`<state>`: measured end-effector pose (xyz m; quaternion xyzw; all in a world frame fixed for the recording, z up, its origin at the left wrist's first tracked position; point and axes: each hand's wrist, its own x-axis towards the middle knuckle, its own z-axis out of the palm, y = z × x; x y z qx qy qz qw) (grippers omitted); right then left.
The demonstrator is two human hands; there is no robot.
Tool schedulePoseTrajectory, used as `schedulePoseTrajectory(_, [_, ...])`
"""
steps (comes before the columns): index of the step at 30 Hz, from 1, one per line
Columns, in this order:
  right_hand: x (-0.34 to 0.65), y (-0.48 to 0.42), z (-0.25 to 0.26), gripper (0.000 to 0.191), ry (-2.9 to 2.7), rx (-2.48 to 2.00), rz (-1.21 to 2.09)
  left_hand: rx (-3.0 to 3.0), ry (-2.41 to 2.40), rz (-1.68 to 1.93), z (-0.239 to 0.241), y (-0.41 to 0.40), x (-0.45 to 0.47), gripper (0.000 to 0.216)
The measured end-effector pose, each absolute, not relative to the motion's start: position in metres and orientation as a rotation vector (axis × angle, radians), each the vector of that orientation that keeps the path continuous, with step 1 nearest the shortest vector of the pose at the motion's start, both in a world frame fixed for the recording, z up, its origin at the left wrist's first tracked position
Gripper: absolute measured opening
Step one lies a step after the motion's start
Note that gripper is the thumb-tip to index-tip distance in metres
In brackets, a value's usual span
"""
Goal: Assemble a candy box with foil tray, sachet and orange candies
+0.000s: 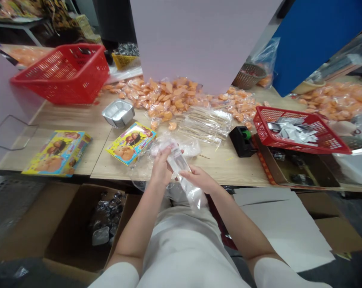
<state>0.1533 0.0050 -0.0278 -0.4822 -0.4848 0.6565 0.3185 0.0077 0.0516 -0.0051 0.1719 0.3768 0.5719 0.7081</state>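
Observation:
Between my two hands, over the table's front edge, is a clear plastic bag (181, 162) with something whitish inside that I cannot make out. My left hand (162, 167) grips its upper end, fingers closed. Lower down, my right hand (199, 178) pinches the bag's side, and the loose end hangs toward my lap. Crumpled clear plastic wrap (147, 158) lies on the table by my left hand. Left of it rests a yellow and blue printed box (132, 143), with a silver foil tray (119, 113) behind it.
A second printed box (59, 153) lies farther left, near a red basket (69, 76). Orange wrapped pieces (171, 96) and bagged wooden sticks (206, 123) cover the back. At right stand a black tape dispenser (243, 141) and a red basket of silver packets (297, 132). Below left is a cardboard box (75, 228).

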Motion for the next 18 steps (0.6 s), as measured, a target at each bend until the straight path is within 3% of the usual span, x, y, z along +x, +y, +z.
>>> schedulePoseTrajectory(7, [0.162,-0.001,-0.022,0.048,-1.324,-1.278,1.887,0.604,0.987,1.670,-0.020,0.065,0.007,0.026])
schedulePoseTrajectory(13, [0.174,-0.012,-0.023,0.046,-1.393,-1.235,1.958,0.831,0.892,1.310,-0.022,0.052,0.014,0.039])
schedulePoseTrajectory(18, [0.203,-0.031,-0.026,0.040,-1.113,-1.321,1.915,0.993,1.107,1.352,-0.022,0.054,-0.017,0.047])
